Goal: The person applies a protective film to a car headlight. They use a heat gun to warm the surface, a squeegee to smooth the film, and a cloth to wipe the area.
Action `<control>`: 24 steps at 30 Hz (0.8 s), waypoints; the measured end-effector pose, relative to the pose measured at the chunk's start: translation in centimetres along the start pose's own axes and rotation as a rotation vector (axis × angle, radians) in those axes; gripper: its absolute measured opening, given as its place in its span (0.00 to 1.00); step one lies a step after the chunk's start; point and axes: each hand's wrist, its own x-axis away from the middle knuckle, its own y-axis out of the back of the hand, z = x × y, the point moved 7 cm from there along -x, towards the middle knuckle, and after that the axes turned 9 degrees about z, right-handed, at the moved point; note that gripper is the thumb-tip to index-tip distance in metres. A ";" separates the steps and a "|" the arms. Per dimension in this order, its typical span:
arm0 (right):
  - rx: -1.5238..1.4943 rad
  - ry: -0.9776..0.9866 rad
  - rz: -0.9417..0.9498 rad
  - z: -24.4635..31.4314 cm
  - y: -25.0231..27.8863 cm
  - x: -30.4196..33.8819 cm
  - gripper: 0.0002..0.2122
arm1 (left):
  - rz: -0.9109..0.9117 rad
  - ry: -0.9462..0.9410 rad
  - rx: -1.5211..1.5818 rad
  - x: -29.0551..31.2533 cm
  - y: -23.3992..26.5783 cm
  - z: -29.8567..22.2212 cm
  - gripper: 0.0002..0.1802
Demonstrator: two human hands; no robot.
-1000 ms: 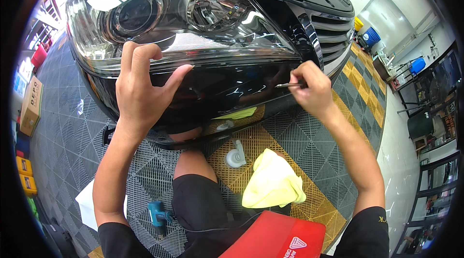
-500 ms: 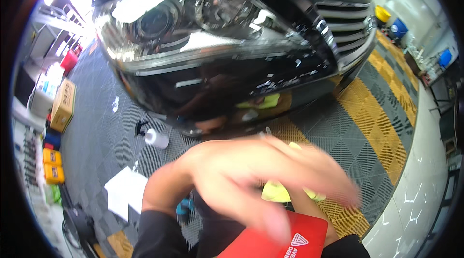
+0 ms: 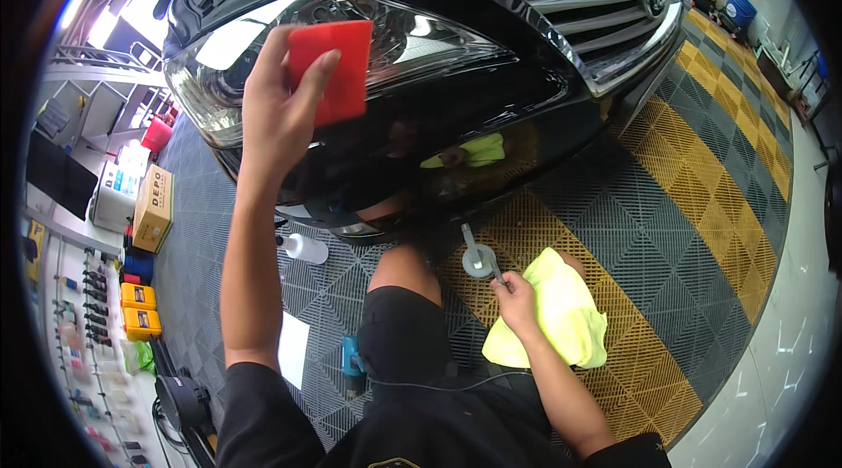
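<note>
My left hand is raised before the car's headlight, gripping a flat red squeegee card with the thumb across its face. Whether the card touches the lens cannot be told. Low at the right, my right hand pinches a slim grey tool, perhaps a craft knife. Beside that hand, a yellow-green cloth lies draped over my right knee. Just beyond the tool's tip is a round grey object with a flat strip sticking up from it.
The black bumper spans the space ahead. On the tiled floor are a white spray bottle, a white sheet and a teal tool beside my left thigh. A cardboard box and yellow cases line the left.
My left hand has risen from in front of my body to the headlight. The red card, earlier low near my lap, is now up in it. My right hand and the cloth show more fully.
</note>
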 end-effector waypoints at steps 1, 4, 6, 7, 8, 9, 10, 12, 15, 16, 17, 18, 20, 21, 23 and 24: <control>0.017 -0.016 -0.009 -0.2 0.2 -0.2 0.05 | -0.005 -0.044 -0.244 -1.4 0.0 0.0 0.15; 0.036 -0.039 -0.003 0.0 0.5 -0.4 0.05 | 0.072 -0.081 -0.419 -4.3 -3.0 0.2 0.16; 0.072 0.003 -0.023 -0.1 0.6 -0.6 0.05 | 0.153 -0.078 -0.486 -6.1 -5.2 0.2 0.17; 0.083 0.010 -0.037 -0.2 0.7 -0.5 0.05 | 0.189 -0.123 -0.536 -6.8 -6.3 -0.3 0.17; 0.095 0.018 -0.051 -0.2 0.8 -0.5 0.06 | 0.224 -0.169 -0.587 -7.3 -7.3 -0.9 0.17; 0.096 0.013 -0.060 -0.4 0.9 -0.5 0.06 | 0.274 -0.182 -0.612 -7.9 -8.2 -1.3 0.16; 0.098 0.005 -0.062 -0.1 1.0 -0.5 0.06 | 0.324 -0.189 -0.639 -8.2 -9.0 -2.0 0.16; 0.111 -0.008 -0.065 0.3 0.9 -0.2 0.05 | 0.388 -0.238 -0.675 -8.7 -10.2 -2.0 0.15; 0.144 0.017 -0.065 1.1 0.5 0.0 0.05 | 0.427 -0.324 -0.725 -9.6 -10.9 -1.5 0.13; 0.158 0.044 -0.071 1.1 0.5 -0.1 0.05 | 0.438 -0.339 -0.717 -9.8 -11.1 -1.6 0.13; 0.173 0.072 -0.076 1.2 0.5 -0.1 0.05 | 0.448 -0.354 -0.710 -10.0 -11.3 -1.6 0.13; 0.182 0.075 -0.077 1.2 0.5 -0.1 0.04 | 0.458 -0.368 -0.702 -10.1 -11.5 -1.6 0.14; 0.202 0.085 -0.072 1.7 0.2 -0.1 0.04 | 0.472 -0.361 -0.702 -10.3 -11.8 -1.4 0.15; 0.203 0.078 -0.063 1.9 0.0 0.0 0.04 | 0.479 -0.357 -0.701 -10.3 -12.0 -1.3 0.15; 0.201 0.069 -0.047 2.1 -0.3 -0.1 0.05 | 0.492 -0.341 -0.686 -10.3 -12.3 -1.2 0.14; 0.209 0.065 -0.046 2.2 -0.4 -0.2 0.05 | 0.498 -0.334 -0.678 -10.4 -12.5 -1.2 0.14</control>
